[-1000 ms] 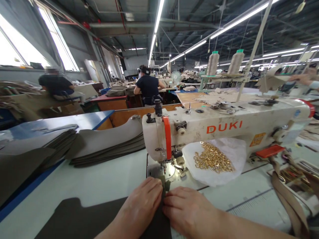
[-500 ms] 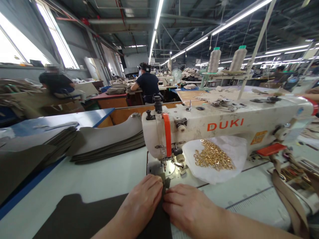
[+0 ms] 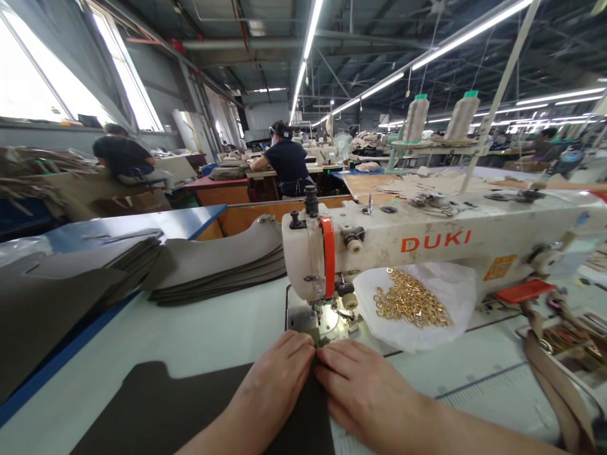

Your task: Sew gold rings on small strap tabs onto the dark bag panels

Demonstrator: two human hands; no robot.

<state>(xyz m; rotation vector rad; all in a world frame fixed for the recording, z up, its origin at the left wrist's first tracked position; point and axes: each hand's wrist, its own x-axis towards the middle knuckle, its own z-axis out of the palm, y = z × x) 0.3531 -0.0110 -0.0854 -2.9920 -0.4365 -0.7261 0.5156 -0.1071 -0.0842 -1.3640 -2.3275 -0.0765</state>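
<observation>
A: Backdrop?
B: Workshop with strip lights (image 3: 312, 30), pale table (image 3: 227, 332) under the DUKI sewing machine (image 3: 441, 237).
A: Workpiece?
B: Dark flat panel (image 3: 199, 404), on the table, near side of the machine.
A: Grip?
B: Left hand (image 3: 284, 370) on panel, right hand (image 3: 365, 385) at its edge. Fingers curled, tips hidden. Can't tell if pinching.
A: Else?
B: Gold metal rings (image 3: 412, 302) on a white sheet (image 3: 459, 284) under the machine's arm; stacked panels (image 3: 222, 253) left of it.

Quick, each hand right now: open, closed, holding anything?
Left hand: fingers curled over the dark panel; fingertips hidden, so grip can't be told.
Right hand: fingers curled at the dark panel's edge; grip can't be told either.
</observation>
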